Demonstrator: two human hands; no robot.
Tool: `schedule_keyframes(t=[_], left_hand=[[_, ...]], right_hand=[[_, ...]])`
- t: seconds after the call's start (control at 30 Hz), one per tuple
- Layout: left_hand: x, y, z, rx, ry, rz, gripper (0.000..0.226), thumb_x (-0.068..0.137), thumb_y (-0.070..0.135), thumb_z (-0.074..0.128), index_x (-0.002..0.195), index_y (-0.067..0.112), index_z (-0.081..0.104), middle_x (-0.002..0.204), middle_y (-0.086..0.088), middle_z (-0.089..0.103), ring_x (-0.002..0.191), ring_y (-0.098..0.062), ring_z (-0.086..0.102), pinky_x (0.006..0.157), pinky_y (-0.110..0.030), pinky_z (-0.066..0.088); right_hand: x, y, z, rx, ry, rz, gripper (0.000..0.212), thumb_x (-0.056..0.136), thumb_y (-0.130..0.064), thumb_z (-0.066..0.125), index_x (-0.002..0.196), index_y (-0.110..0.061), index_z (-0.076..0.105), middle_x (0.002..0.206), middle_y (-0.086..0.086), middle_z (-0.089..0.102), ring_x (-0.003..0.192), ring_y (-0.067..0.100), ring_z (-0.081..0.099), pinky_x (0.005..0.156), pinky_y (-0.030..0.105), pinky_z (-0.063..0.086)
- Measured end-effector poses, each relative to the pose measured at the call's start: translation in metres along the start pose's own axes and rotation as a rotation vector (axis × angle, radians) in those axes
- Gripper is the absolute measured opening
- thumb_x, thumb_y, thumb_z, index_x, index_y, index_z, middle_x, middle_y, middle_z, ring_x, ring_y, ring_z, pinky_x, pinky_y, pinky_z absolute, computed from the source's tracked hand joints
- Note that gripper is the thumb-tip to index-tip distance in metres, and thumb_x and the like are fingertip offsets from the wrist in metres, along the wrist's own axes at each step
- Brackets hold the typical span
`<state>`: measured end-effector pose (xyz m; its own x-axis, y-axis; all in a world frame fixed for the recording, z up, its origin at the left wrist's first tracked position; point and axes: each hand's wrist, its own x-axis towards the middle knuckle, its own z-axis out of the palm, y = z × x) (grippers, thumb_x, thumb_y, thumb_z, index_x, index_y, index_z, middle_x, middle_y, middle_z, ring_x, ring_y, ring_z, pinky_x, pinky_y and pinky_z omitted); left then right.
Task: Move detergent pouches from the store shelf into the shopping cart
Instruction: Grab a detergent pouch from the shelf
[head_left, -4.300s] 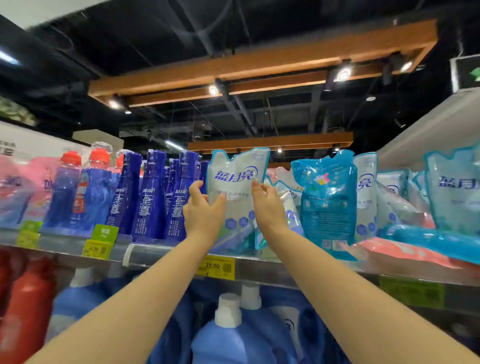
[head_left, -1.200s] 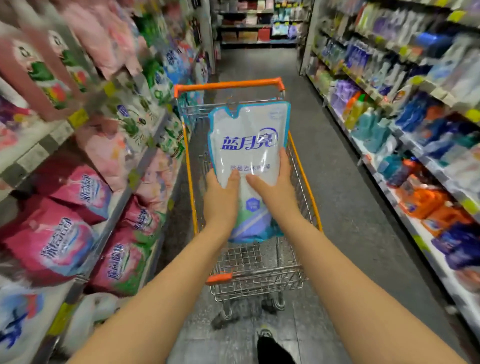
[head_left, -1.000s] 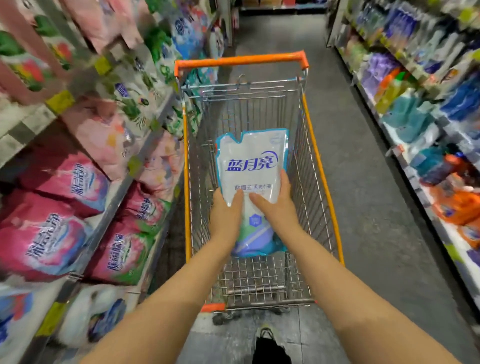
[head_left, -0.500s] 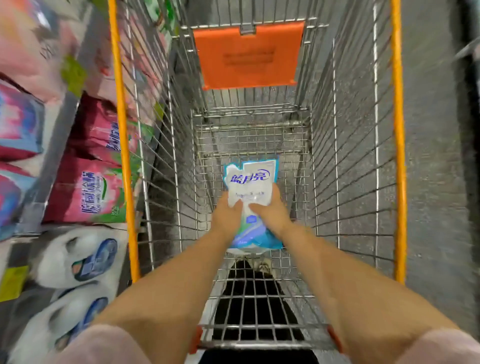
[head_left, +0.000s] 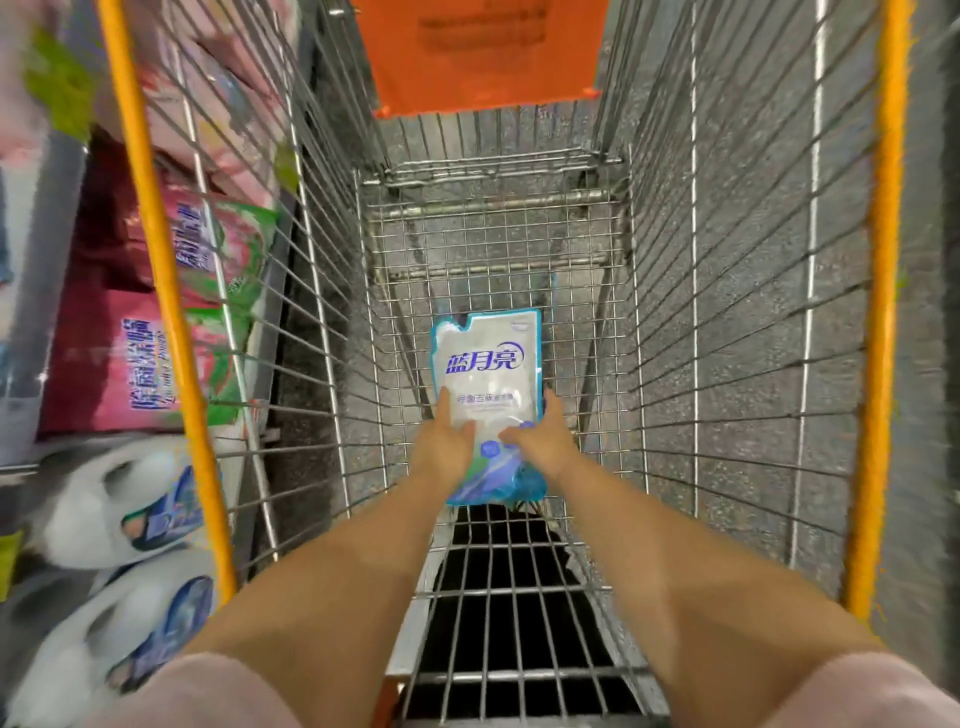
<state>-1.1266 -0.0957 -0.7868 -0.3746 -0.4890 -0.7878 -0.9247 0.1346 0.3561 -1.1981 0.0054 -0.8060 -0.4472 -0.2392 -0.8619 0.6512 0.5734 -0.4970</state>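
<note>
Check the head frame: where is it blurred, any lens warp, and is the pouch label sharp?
Head view: pouch in the centre is fairly sharp, big blue print legible, small print soft; left hand and right hand on it are clear; shelf bags at the left edge smear with blur; wide-angle warp splays the rails of the cart outward; no strong glare.

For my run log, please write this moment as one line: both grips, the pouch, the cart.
stage: placing | left grip: holds pouch | right grip: holds pouch | pouch: low inside cart | release: not yet
</note>
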Motion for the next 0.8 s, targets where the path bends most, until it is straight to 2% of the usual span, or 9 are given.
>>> schedule_keyframes(t=[0.1, 0.23, 0.3, 0.37, 0.43, 0.5, 0.57, 0.67, 0.8], left_hand=[[-0.011, 0.016, -0.016, 0.042, 0.044, 0.069, 0.053, 0.098, 0.029, 0.041, 0.147, 0.018, 0.025, 0.134, -0.023, 0.048, 0.118, -0.036, 0.05, 0.096, -0.035, 0.039], [-0.039, 0.046, -0.043, 0.007, 0.056, 0.171, 0.045, 0.098, 0.029, 0.041, 0.141, 0.017, 0.039, 0.129, -0.017, 0.056, 0.118, -0.034, 0.052, 0.099, -0.035, 0.038], [-0.057, 0.06, -0.057, 0.015, 0.092, 0.219, 0.037, 0.097, 0.03, 0.043, 0.13, 0.016, 0.052, 0.121, -0.014, 0.062, 0.113, -0.031, 0.056, 0.094, -0.031, 0.039], [-0.077, 0.075, -0.07, -0.052, 0.133, 0.284, 0.028, 0.094, 0.027, 0.047, 0.112, 0.014, 0.064, 0.105, -0.014, 0.07, 0.1, -0.028, 0.063, 0.086, -0.03, 0.043], [-0.102, 0.089, -0.083, -0.093, 0.189, 0.362, 0.023, 0.093, 0.025, 0.048, 0.1, 0.013, 0.066, 0.091, -0.012, 0.071, 0.085, -0.026, 0.063, 0.078, -0.03, 0.046], [-0.133, 0.1, -0.099, -0.126, 0.282, 0.427, 0.022, 0.092, 0.024, 0.047, 0.095, 0.012, 0.065, 0.086, -0.01, 0.069, 0.077, -0.024, 0.057, 0.069, -0.029, 0.039], [-0.166, 0.105, -0.111, -0.181, 0.393, 0.471, 0.021, 0.091, 0.023, 0.048, 0.093, 0.01, 0.063, 0.087, -0.009, 0.068, 0.077, -0.023, 0.054, 0.065, -0.028, 0.034], [-0.216, 0.108, -0.121, -0.238, 0.551, 0.526, 0.021, 0.091, 0.024, 0.049, 0.079, 0.009, 0.055, 0.083, -0.013, 0.065, 0.075, -0.025, 0.052, 0.06, -0.029, 0.028], [-0.292, 0.089, -0.115, -0.251, 0.702, 0.572, 0.021, 0.091, 0.026, 0.053, 0.079, 0.01, 0.057, 0.075, -0.005, 0.058, 0.075, -0.023, 0.053, 0.062, -0.029, 0.03]], right_hand=[[-0.017, -0.017, -0.004, -0.084, 0.044, 0.033, 0.069, 0.077, -0.002, 0.066, 0.138, -0.008, 0.033, 0.108, 0.016, 0.062, 0.096, 0.029, 0.062, 0.087, 0.038, 0.052], [-0.056, -0.056, -0.005, -0.153, 0.015, 0.011, 0.044, 0.086, -0.01, 0.059, 0.128, -0.01, 0.045, 0.095, 0.013, 0.059, 0.073, 0.021, 0.055, 0.054, 0.022, 0.038], [-0.08, -0.077, -0.004, -0.132, -0.019, -0.031, 0.031, 0.087, -0.008, 0.056, 0.117, -0.015, 0.05, 0.076, 0.006, 0.055, 0.06, 0.014, 0.049, 0.044, 0.016, 0.036], [-0.106, -0.097, -0.005, -0.14, -0.003, -0.118, 0.013, 0.088, -0.007, 0.054, 0.096, -0.017, 0.051, 0.068, 0.001, 0.051, 0.056, 0.01, 0.046, 0.036, 0.01, 0.033], [-0.128, -0.115, -0.006, -0.186, 0.028, -0.233, 0.011, 0.086, -0.013, 0.055, 0.079, -0.021, 0.052, 0.07, 0.002, 0.056, 0.061, 0.013, 0.051, 0.044, 0.012, 0.037], [-0.149, -0.132, -0.007, -0.207, 0.069, -0.359, 0.015, 0.082, -0.018, 0.058, 0.068, -0.022, 0.053, 0.074, 0.004, 0.061, 0.072, 0.021, 0.056, 0.063, 0.027, 0.043], [-0.176, -0.143, -0.008, -0.217, 0.079, -0.464, 0.021, 0.081, -0.018, 0.058, 0.061, -0.021, 0.053, 0.072, 0.005, 0.061, 0.075, 0.023, 0.055, 0.073, 0.039, 0.047], [-0.224, -0.149, -0.014, -0.312, 0.082, -0.623, 0.032, 0.088, -0.018, 0.051, 0.057, -0.019, 0.05, 0.074, 0.009, 0.06, 0.072, 0.023, 0.054, 0.071, 0.034, 0.045], [-0.282, -0.12, -0.021, -0.364, 0.03, -0.764, 0.029, 0.088, -0.021, 0.05, 0.059, -0.023, 0.05, 0.07, 0.003, 0.058, 0.075, 0.022, 0.054, 0.071, 0.037, 0.047]])
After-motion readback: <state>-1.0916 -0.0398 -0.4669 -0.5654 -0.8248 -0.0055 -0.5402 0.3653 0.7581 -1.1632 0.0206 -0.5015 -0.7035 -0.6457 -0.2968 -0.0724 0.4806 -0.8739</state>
